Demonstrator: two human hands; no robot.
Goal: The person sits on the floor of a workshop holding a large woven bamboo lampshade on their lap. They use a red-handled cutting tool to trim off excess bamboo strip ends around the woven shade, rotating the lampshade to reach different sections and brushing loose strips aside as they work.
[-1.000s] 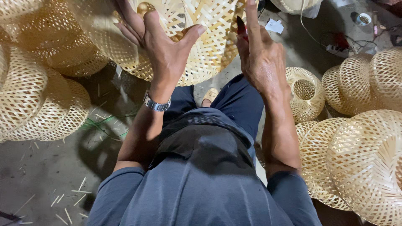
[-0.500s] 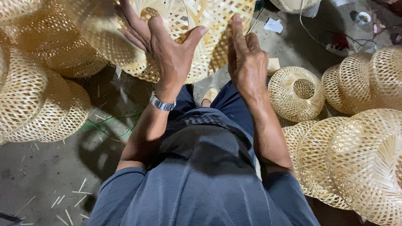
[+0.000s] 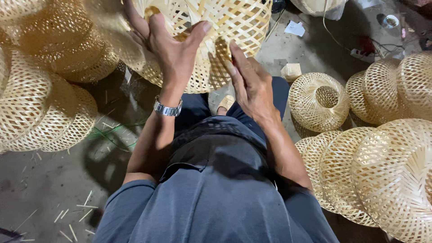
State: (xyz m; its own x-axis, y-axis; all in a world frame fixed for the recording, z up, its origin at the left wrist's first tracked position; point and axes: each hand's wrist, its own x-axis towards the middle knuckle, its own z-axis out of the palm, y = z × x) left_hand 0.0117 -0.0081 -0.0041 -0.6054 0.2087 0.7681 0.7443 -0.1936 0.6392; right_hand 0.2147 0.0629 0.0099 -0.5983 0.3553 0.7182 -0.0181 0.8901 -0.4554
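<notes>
Your left hand (image 3: 168,49) is spread flat against the woven bamboo shade (image 3: 216,40). Your right hand (image 3: 252,85) presses its lower side, fingers straight, not clamped.

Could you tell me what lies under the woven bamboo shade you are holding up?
Under the woven bamboo shade, between the left hand and right hand, a sandalled foot shows on the concrete floor; the rest is covered.
</notes>
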